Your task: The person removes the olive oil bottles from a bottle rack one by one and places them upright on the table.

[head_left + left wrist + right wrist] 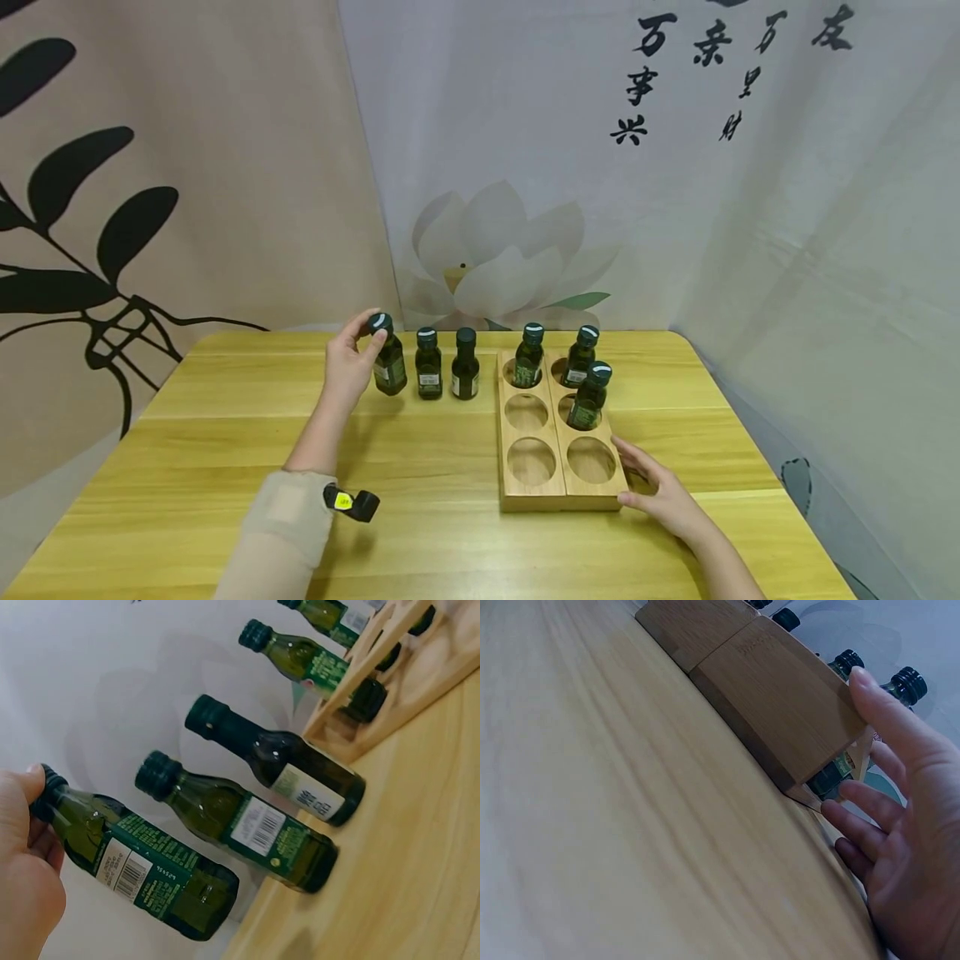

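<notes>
Left hand [347, 364] pinching a dark green, square-shouldered glass bottle [390, 372] by its dark green screw cap [380, 321], beside two standing bottles.
The thumb lies on the cap's near side with the fingers curled behind it, so the bottle's labelled body hangs below the grip, clear of the palm; whether its base touches the desk [427, 550] I cannot tell. Just right of it stand a similar green glass bottle [429, 367] and a darker, long-necked bottle with a pale label [465, 367]. Next comes a light wooden six-hole rack [542, 504], with green bottles in both far holes and the middle right one. The right hand [663, 497] is loosely spread at the rack's near right corner, thumb toward the front, fingers along the side.
</notes>
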The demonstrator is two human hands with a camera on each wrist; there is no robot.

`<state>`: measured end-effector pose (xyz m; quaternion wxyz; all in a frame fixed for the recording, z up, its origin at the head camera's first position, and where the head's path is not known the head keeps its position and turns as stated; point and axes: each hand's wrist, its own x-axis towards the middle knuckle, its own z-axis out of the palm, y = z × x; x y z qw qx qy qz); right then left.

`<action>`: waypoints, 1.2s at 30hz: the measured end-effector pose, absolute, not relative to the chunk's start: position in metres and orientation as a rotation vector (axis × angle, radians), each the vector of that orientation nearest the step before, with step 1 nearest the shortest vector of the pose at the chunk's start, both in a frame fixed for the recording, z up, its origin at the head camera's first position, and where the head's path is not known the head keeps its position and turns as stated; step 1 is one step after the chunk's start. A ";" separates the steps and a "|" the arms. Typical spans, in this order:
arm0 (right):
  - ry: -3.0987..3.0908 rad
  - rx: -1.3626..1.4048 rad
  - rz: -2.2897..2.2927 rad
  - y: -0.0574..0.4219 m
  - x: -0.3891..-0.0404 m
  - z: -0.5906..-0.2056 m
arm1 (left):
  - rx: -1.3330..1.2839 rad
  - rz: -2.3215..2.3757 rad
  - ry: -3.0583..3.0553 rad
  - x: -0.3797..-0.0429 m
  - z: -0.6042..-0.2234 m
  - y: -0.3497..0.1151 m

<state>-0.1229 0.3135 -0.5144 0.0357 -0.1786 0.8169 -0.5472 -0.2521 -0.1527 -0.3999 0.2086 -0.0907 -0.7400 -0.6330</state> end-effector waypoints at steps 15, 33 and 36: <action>2.531 -0.571 -1.673 0.312 -0.123 -0.514 | -0.156 -1.795 -2.089 -0.261 -0.428 -0.154; 2.533 -0.559 -1.670 0.314 -0.123 -0.515 | -0.086 -1.782 -2.099 -0.267 -0.449 -0.154; 2.526 -0.560 -1.676 0.313 -0.123 -0.515 | -0.080 -1.764 -2.111 -0.266 -0.447 -0.155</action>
